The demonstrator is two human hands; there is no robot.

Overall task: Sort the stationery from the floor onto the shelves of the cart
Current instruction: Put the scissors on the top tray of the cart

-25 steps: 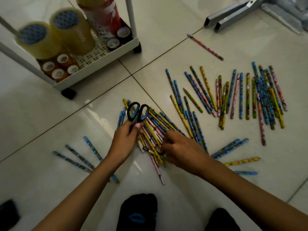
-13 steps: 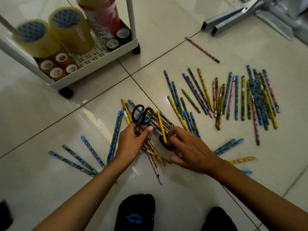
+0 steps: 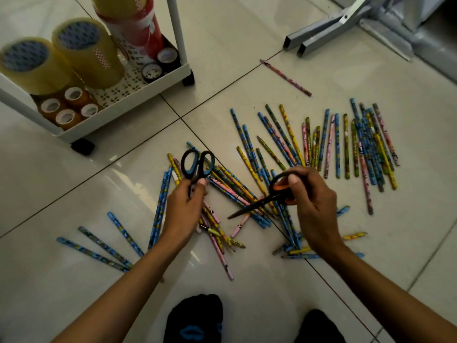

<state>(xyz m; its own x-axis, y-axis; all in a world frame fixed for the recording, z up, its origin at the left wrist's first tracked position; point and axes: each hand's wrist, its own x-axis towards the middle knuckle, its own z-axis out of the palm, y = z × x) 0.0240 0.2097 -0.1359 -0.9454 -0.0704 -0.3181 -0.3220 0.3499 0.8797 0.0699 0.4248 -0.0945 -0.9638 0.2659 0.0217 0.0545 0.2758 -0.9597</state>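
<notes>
Up left, your cart [image 3: 138, 95] is cut off by the frame, tape rolls [image 3: 84, 50] on its shelf. Pencils [image 3: 346, 144] sprawl across the floor. Your left hand [image 3: 184, 209] grips blue-handled scissors [image 3: 197, 164], blades hidden in your fist; your right hand [image 3: 314, 206] pinches orange-handled scissors [image 3: 269, 196] above the pile

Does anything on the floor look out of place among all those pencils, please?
One pink pencil lies alone near the metal frame, apart from the main spread of pencils. Otherwise nothing looks damaged; the left hand and right hand each hold scissors.
</notes>
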